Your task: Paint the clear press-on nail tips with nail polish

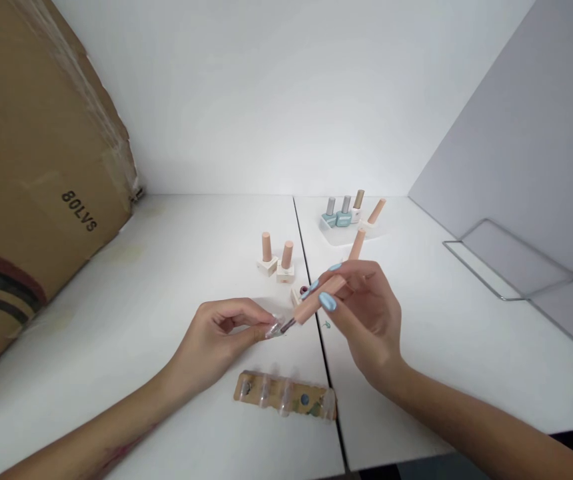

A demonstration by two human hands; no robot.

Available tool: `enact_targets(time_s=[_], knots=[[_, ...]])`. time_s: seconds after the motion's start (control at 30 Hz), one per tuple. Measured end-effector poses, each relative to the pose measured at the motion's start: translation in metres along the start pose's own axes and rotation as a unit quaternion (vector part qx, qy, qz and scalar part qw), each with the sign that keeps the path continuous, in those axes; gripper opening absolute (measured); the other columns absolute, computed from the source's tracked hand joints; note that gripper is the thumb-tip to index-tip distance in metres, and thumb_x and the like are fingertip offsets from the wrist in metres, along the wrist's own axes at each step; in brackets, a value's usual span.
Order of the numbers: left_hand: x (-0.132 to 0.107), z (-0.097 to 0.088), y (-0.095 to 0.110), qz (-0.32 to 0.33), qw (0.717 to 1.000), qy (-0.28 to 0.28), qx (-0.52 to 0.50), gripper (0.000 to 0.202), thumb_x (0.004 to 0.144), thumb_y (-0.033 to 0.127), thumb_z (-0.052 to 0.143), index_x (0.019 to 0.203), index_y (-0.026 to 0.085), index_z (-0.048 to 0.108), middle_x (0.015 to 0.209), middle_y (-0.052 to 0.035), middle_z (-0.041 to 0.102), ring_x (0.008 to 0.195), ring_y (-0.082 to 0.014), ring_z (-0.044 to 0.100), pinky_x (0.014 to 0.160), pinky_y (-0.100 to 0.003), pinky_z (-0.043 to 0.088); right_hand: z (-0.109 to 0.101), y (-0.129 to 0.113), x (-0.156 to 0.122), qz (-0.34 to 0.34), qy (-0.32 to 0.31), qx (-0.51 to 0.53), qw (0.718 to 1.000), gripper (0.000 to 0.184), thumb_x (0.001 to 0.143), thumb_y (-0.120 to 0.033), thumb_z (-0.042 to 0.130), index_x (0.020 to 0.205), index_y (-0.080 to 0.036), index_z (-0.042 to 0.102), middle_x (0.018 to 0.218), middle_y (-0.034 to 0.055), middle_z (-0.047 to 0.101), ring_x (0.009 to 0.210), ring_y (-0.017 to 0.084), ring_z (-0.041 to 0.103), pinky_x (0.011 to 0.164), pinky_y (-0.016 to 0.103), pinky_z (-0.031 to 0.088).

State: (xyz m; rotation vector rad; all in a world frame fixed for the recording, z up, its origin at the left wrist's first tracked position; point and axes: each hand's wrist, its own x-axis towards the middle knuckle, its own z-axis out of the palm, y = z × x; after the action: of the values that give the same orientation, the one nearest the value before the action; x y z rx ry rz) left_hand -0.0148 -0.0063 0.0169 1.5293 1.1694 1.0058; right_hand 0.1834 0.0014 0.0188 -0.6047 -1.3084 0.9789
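Fingers [354, 273] pinch a peach polish brush [314, 305] between them.

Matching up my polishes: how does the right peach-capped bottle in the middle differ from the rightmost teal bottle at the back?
The peach-capped bottle has a cream body and peach cap; the teal bottle, a teal body and grey cap. The peach-capped bottle stands on the white table, the teal bottle on a clear tray. Both are upright.

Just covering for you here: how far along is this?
Done: the card strip already shows a blue tip. In hand: the left hand pinches a clear nail tip against the brush from the right hand. Left: the strip's other clear tips look unpainted.
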Motion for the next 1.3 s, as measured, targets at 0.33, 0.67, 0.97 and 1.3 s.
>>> enact_targets(time_s=[0.33, 0.67, 0.97, 1.3], knots=[[0.0004, -0.0002, -0.0008, -0.014, 1.000, -0.001, -0.012, 0.012, 0.076, 0.017, 0.073, 0.068, 0.025, 0.076, 0.072, 0.0015, 0.076, 0.070, -0.0134, 0.069, 0.067, -0.022, 0.055, -0.0011, -0.0012, 0.0031, -0.015, 0.050, -0.016, 0.999, 0.019, 0.088, -0.012, 0.061, 0.099, -0.025, 0.054, 0.079, -0.0013, 0.069, 0.082, 0.014, 0.066, 0.075, 0.034, 0.056], [0.0003, -0.0020, -0.0032, -0.013, 1.000, -0.001, -0.006, 0.011, 0.076, 0.018, 0.074, 0.069, 0.026, 0.077, 0.073, 0.0027, 0.076, 0.071, -0.0119, 0.068, 0.067, -0.019, 0.055, -0.0010, -0.0013, 0.0063, -0.010, 0.059, -0.031, 0.998, 0.020, 0.089, -0.010, 0.059, 0.101, -0.025, 0.051, 0.073, -0.0029, 0.069, 0.083, 0.013, 0.067, 0.077, 0.031, 0.053], [0.0015, -0.0012, -0.0041, 0.014, 1.000, 0.003, 0.010, 0.013, 0.077, 0.017, 0.073, 0.069, 0.027, 0.077, 0.073, 0.0035, 0.076, 0.071, -0.0116, 0.069, 0.069, -0.020, 0.056, 0.0025, -0.0014, 0.0009, -0.026, 0.002, -0.019, 0.999, 0.022, 0.087, -0.006, 0.059, 0.101, -0.022, 0.054, 0.083, -0.0007, 0.067, 0.082, 0.012, 0.066, 0.074, 0.029, 0.054], [0.0000, -0.0021, -0.0043, 0.055, 0.996, 0.001, 0.070, 0.013, 0.080, 0.018, 0.070, 0.074, 0.027, 0.077, 0.076, 0.0028, 0.077, 0.071, -0.0127, 0.069, 0.069, -0.021, 0.056, 0.0038, -0.0002, -0.0026, -0.064, -0.056, -0.028, 0.996, 0.030, 0.084, -0.003, 0.063, 0.106, -0.022, 0.055, 0.084, -0.0012, 0.065, 0.083, 0.011, 0.065, 0.077, 0.030, 0.054]])
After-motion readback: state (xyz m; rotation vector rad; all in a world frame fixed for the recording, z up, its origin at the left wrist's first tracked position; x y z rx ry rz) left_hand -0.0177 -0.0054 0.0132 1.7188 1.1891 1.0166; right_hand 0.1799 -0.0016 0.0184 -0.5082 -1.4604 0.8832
